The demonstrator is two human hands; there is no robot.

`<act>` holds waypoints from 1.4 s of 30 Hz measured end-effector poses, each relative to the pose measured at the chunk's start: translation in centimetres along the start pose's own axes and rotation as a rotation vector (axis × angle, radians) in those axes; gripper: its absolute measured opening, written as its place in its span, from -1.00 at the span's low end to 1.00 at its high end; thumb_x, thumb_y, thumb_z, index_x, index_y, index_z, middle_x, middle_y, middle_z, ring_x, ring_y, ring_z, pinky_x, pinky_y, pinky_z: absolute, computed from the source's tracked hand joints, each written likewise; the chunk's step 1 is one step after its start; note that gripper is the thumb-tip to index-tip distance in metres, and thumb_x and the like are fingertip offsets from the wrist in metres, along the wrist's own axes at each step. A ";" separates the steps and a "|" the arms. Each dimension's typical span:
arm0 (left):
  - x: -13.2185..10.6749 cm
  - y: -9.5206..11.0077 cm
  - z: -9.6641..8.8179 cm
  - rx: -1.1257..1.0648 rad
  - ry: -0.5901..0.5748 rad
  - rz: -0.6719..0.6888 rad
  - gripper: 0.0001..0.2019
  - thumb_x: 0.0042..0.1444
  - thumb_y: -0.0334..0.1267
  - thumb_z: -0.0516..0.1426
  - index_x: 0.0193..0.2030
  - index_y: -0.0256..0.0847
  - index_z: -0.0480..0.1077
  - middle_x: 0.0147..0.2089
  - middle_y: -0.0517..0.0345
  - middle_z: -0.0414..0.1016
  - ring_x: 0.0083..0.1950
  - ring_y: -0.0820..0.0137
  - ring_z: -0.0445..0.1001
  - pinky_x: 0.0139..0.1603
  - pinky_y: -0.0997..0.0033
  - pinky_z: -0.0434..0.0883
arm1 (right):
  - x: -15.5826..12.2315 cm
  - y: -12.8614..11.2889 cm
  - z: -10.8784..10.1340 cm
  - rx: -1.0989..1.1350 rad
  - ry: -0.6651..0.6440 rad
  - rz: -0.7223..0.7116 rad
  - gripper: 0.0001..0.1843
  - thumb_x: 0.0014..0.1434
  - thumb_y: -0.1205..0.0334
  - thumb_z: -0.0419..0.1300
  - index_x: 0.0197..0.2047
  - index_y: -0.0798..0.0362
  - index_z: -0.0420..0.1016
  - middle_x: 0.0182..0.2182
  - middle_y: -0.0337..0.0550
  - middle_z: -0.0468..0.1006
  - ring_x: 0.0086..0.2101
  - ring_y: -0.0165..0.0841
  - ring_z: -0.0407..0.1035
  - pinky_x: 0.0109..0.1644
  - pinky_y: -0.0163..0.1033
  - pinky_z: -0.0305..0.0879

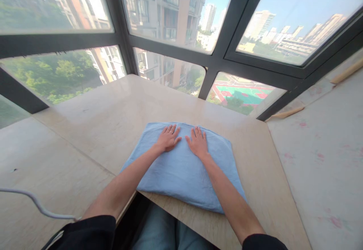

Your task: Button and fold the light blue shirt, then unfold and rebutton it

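Observation:
A light blue cloth [181, 174], folded into a flat, roughly rectangular shape, lies on the stone-like window ledge [99, 132] in front of me. My left hand [168, 138] rests palm down on its far half, fingers spread, with a ring on one finger. Beside it, a short gap to the right, my right hand [197, 142] also lies flat on the cloth with the fingers stretched out. Neither hand grips anything. The cloth's near edge runs close to the front edge of the ledge, and my forearms cover parts of its sides.
Dark window frames [170, 49] with glass panes enclose the ledge at the back and left. A floral-papered wall [320, 159] bounds the right side. At the lower left a white cable [36, 202] crosses the ledge. My legs [167, 229] are below the front edge.

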State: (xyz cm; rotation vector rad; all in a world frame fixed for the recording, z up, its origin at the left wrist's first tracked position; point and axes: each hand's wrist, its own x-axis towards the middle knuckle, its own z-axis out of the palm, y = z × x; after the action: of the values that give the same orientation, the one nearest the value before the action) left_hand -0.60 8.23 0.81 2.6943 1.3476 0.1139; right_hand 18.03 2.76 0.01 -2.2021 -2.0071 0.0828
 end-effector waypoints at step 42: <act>4.4 3.2 0.4 -0.075 0.081 -0.072 -0.31 0.35 0.15 -0.25 0.40 -0.33 0.13 0.46 -0.17 0.08 0.49 0.10 -0.02 0.44 0.04 -0.03 | 0.4 0.9 0.2 -0.021 0.060 0.076 -0.25 0.39 -0.07 -0.19 0.40 0.35 0.07 0.41 0.22 0.02 0.39 -0.04 -0.14 0.41 0.04 -0.21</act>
State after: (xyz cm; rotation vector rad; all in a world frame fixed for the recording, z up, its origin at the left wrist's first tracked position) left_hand 4.58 9.84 0.94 2.6028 1.4309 0.2635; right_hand 18.93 3.14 -0.27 -2.2653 -1.9017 0.0044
